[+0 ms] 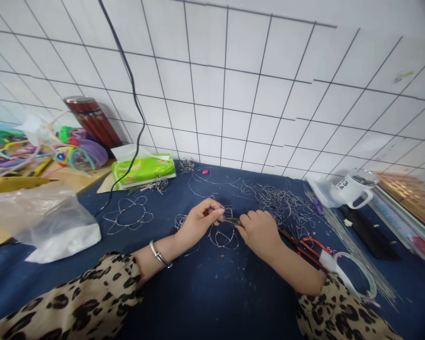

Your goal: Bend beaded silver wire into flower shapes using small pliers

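Observation:
Between my hands hangs a flower-shaped wire piece (222, 240) of thin looped wire. My left hand (201, 219) pinches its upper part between thumb and fingers. In my right hand (260, 232) is a pair of pliers (233, 220), its jaws pointing left and meeting the wire at my left fingertips. My palm hides the handles. Left of my hands, a finished-looking wire flower (129, 215) with small pink beads lies flat on the blue cloth (212, 293). More looped wire (180, 221) shows beside my left hand.
Tangled wire scraps (283, 203) lie behind my right hand. Red-handled scissors (311, 248) and long straight wires (361, 259) are at the right, near a white mug (354, 189). At left stand a green tissue pack (145, 171), a plastic bag (56, 222) and a red thermos (94, 123). A black cable (132, 85) hangs down.

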Action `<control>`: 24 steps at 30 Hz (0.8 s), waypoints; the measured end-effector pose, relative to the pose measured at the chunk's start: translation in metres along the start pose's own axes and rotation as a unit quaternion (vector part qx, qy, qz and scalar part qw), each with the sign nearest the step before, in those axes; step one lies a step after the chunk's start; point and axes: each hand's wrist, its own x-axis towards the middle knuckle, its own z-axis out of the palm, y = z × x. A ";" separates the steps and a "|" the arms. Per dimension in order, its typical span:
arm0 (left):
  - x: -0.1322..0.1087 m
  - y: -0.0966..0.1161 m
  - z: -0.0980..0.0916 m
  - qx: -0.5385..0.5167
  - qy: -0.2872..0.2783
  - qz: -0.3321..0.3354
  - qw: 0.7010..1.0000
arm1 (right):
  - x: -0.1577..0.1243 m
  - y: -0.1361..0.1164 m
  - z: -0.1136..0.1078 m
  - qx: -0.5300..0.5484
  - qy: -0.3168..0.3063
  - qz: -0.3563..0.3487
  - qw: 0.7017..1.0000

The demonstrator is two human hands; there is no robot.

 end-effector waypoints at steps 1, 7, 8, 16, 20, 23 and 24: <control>0.000 0.000 -0.001 0.002 -0.005 0.003 1.000 | 0.000 0.000 0.000 0.005 -0.005 0.002 1.000; 0.002 -0.004 -0.003 0.018 -0.022 0.007 1.000 | 0.000 0.002 0.003 0.025 -0.030 0.019 0.999; 0.003 -0.004 -0.004 0.020 -0.023 0.007 1.000 | 0.000 0.002 0.004 0.027 -0.032 0.021 0.999; 0.004 -0.006 -0.006 0.060 -0.030 0.012 0.998 | 0.000 0.002 0.003 0.035 -0.050 0.027 0.998; 0.004 -0.008 -0.007 0.074 -0.032 0.020 0.997 | 0.001 0.002 0.002 0.038 -0.070 0.030 0.996; 0.005 -0.010 -0.008 0.069 -0.040 0.018 0.997 | 0.001 0.002 0.002 0.039 -0.087 0.032 0.995; 0.005 -0.010 -0.008 0.066 -0.042 0.018 0.997 | 0.001 0.002 0.003 0.039 -0.091 0.033 0.995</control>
